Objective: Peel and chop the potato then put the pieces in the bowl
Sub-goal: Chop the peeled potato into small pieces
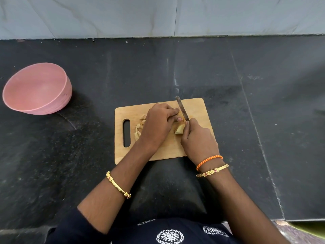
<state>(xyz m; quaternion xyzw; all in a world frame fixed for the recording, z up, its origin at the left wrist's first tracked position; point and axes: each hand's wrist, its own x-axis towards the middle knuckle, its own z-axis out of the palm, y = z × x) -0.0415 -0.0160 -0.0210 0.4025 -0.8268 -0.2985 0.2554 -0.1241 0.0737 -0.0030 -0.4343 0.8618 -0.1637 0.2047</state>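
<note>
A wooden cutting board (195, 110) with a handle slot lies on the dark counter. On it, my left hand (158, 124) holds down the peeled potato, mostly hidden under its fingers. A pale cut potato piece (179, 129) shows between both hands. My right hand (197, 140) grips the handle of a knife (182, 108), whose blade points away from me and sits against the potato beside my left fingertips. Several peel scraps (138, 129) lie on the board left of my left hand. The pink bowl (37, 88) stands empty at the far left.
The dark stone counter (246, 103) runs to a pale wall at the back. Its front edge is at the lower right. The bowl sits well to the left of the board, with bare counter between them.
</note>
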